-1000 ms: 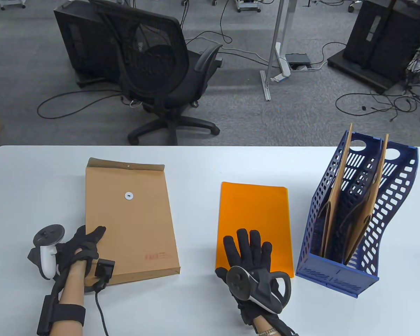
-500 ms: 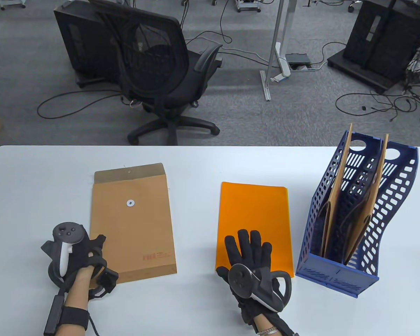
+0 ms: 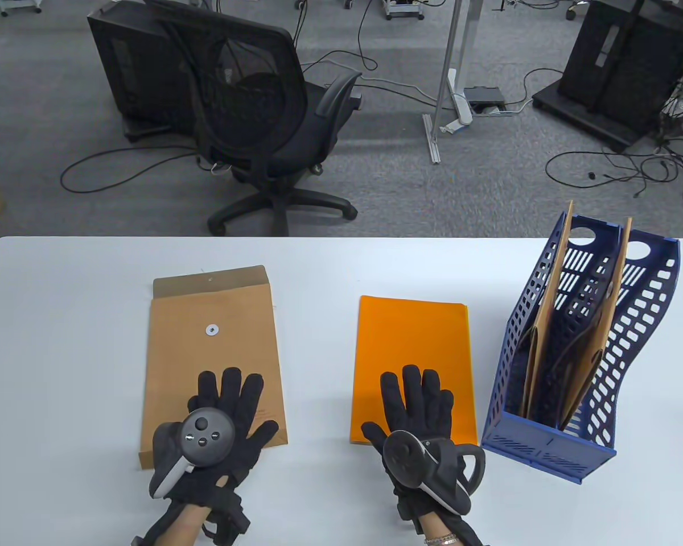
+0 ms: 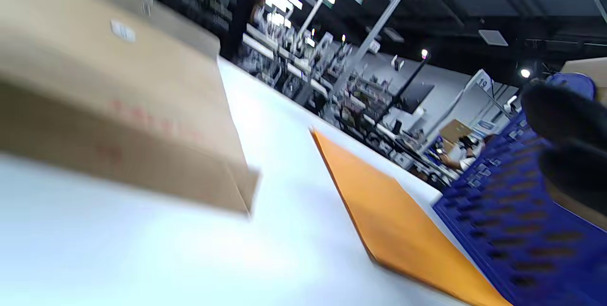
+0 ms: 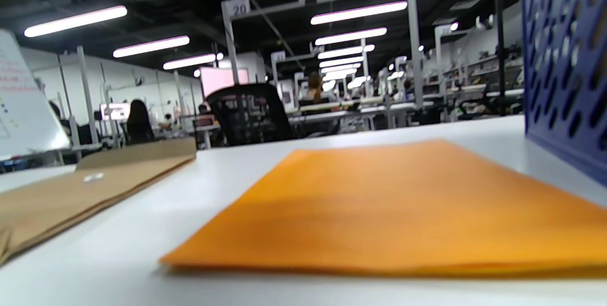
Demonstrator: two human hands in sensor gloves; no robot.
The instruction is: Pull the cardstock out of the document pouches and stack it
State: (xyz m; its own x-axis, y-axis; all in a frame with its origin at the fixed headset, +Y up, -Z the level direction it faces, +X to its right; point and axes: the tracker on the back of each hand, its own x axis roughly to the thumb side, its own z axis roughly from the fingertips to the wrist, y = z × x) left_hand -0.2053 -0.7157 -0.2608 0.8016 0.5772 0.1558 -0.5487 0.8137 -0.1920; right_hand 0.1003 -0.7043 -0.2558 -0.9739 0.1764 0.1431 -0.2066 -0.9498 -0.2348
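The left hand (image 3: 219,432) lies palm down with fingers spread flat on the near end of the kraft pouch (image 3: 213,347); it grips nothing and only presses, likely to flatten the pouch and keep it from sliding on the smooth table (image 3: 62,318). The right hand (image 3: 418,418) does the same on the near end of the orange cardstock (image 3: 412,335), fingers splayed and nothing pinched, which reads as squaring and steadying the stack where it is meant to build. The cardstock lies flat at mid-table, between the pouch on its left and the blue file rack (image 3: 575,432) on its right, near both but touching neither. A faint second edge along its right side suggests more than one sheet, though I cannot count them. The pouch on the table has its flap open at the far end and one string button showing; whether it holds anything, I cannot tell, but being set aside flat suggests it is emptied. Count: two hands, one pouch on the table, one orange stack, one rack with two slots, and two more pouches (image 3: 589,335) standing upright in it, one per slot, probably awaiting their turn.
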